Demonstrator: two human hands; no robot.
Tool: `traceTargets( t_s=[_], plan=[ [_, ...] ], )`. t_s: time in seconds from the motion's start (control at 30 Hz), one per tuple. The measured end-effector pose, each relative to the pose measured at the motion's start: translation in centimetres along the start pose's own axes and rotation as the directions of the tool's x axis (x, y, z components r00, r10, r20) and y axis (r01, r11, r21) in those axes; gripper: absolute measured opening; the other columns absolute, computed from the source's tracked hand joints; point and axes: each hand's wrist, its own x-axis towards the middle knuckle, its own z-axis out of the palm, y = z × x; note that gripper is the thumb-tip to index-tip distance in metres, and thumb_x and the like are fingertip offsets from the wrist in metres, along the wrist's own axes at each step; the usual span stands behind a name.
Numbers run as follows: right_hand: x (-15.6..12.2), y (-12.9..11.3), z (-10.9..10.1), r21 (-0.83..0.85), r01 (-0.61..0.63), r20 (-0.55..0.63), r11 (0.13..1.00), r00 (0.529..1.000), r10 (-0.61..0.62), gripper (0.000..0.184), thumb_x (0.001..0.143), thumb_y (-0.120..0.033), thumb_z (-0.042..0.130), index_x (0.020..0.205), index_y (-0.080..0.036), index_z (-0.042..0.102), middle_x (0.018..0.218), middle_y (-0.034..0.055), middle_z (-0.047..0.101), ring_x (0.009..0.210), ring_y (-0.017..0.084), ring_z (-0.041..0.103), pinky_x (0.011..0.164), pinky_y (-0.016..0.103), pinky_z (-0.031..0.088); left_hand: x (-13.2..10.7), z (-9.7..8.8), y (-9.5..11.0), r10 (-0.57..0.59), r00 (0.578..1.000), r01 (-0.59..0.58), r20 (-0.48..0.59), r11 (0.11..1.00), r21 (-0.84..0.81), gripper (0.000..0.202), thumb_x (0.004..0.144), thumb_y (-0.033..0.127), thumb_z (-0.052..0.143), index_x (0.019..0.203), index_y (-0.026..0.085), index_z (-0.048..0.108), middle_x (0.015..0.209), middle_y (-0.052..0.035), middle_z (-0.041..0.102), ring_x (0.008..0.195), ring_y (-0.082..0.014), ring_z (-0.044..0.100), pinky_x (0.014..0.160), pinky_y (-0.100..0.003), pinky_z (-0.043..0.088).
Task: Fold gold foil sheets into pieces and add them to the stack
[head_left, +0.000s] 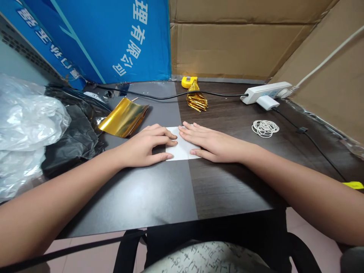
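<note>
A white sheet of paper (179, 151) lies flat on the table, across the line where the grey and dark wood surfaces meet. My left hand (152, 145) rests at its left side, fingers stretched out, with the fingertips touching the paper. On the right part of the sheet lies my right hand (207, 142), palm down and flat, covering that edge. To the left of my left hand is a stack of gold foil sheets (123, 116). Beyond the paper sits a bundle of folded gold foil (196, 99).
A yellow tape measure (187, 81) stands at the back, near a black cable (165, 98) running to a white power strip (267, 92). White rubber bands (265, 129) lie at right. Clear plastic (28, 121) and black plastic bags (75, 132) crowd the left; cardboard (241, 49) walls the back.
</note>
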Motion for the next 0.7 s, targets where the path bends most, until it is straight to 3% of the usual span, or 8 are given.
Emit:
traceTargets(
  t_s=[0.1, 0.2, 0.37, 0.7],
  plan=[
    [-0.4, -0.5, -0.2, -0.029, -0.015, -0.131, 0.999, 0.991, 0.011, 0.050, 0.100, -0.036, 0.054, 0.143, -0.010, 0.055, 0.155, 0.0165, 0.044, 0.149, 0.027, 0.036, 0.124, 0.050, 0.034, 0.1, 0.0, 0.3, -0.035, 0.999, 0.035, -0.005, 0.999, 0.022, 0.035, 0.096, 0.045, 0.062, 0.117, 0.018, 0.069, 0.118, -0.0096, 0.068, 0.106, -0.0240, 0.058, 0.093, -0.039, 0.043],
    [-0.7, -0.9, -0.3, -0.038, -0.005, -0.147, 0.999, 0.989, 0.000, 0.039, 0.099, -0.031, 0.057, 0.132, -0.013, 0.065, 0.148, 0.0151, 0.053, 0.143, 0.025, 0.048, 0.121, 0.047, 0.040, 0.1, 0.2, 0.7, -0.058, 0.998, 0.058, -0.020, 0.997, 0.043, 0.035, 0.096, 0.047, 0.061, 0.116, 0.019, 0.069, 0.116, -0.0090, 0.068, 0.102, -0.0232, 0.058, 0.091, -0.038, 0.042],
    [-0.6, -1.4, -0.4, -0.036, -0.026, -0.097, 0.999, 0.995, 0.023, 0.037, 0.101, -0.017, 0.045, 0.131, -0.011, 0.066, 0.147, 0.0134, 0.054, 0.141, 0.023, 0.049, 0.121, 0.043, 0.041, 0.1, 0.4, 0.6, -0.039, 0.998, 0.041, -0.040, 0.998, 0.055, 0.042, 0.094, 0.055, 0.062, 0.114, 0.020, 0.071, 0.116, -0.0086, 0.070, 0.102, -0.0227, 0.060, 0.091, -0.037, 0.043],
    [-0.6, -1.3, -0.2, 0.008, -0.065, -0.119, 0.998, 0.991, 0.065, 0.031, 0.100, -0.022, 0.048, 0.119, -0.017, 0.072, 0.139, 0.0128, 0.061, 0.128, 0.025, 0.061, 0.106, 0.043, 0.054, 0.5, 0.7, 0.3, 0.050, 0.991, -0.031, -0.126, 0.988, 0.151, 0.038, 0.096, 0.053, 0.059, 0.102, 0.018, 0.073, 0.098, -0.0062, 0.072, 0.088, -0.0187, 0.062, 0.080, -0.031, 0.047]
  ],
)
